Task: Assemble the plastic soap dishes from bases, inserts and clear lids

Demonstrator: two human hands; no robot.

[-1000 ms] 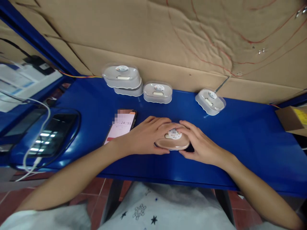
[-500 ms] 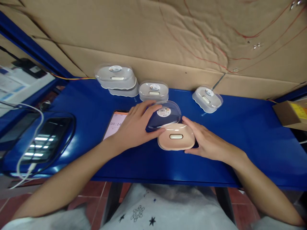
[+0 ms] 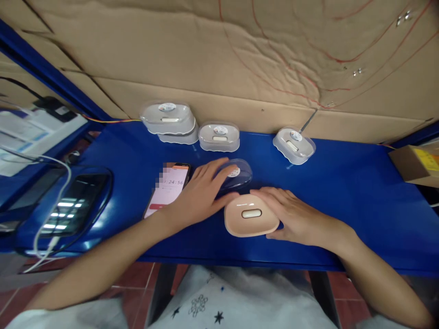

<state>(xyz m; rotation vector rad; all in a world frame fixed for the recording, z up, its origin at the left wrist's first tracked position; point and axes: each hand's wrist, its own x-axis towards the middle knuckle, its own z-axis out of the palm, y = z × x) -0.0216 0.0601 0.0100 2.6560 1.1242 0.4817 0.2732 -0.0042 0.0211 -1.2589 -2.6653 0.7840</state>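
Note:
My left hand [image 3: 214,183] is around a clear plastic lid [image 3: 244,176] with a round white sticker, low over the blue table; its fingers lie across the top and its thumb is by the near edge. Just in front is a peach oval soap box [image 3: 236,224] with a cream pill-shaped piece in its middle. My right hand [image 3: 281,212] grips this box from the right, fingers along the far side and thumb at the near right. The box is uncovered and tilted. Whether its underside touches the table is hidden.
Grey lidded boxes stand along the back: a stack [image 3: 169,119], a single one [image 3: 219,138] and another [image 3: 295,146] farther right. A phone showing a timer [image 3: 168,187] lies left of my left hand. Cables and a dark device [image 3: 73,203] are far left; a cardboard carton [image 3: 411,164] is at right.
The clear lid has come away from the peach soap box and sits lower, behind it. My right hand has brought the box nearer to me, its fingers now wrapped farther over it.

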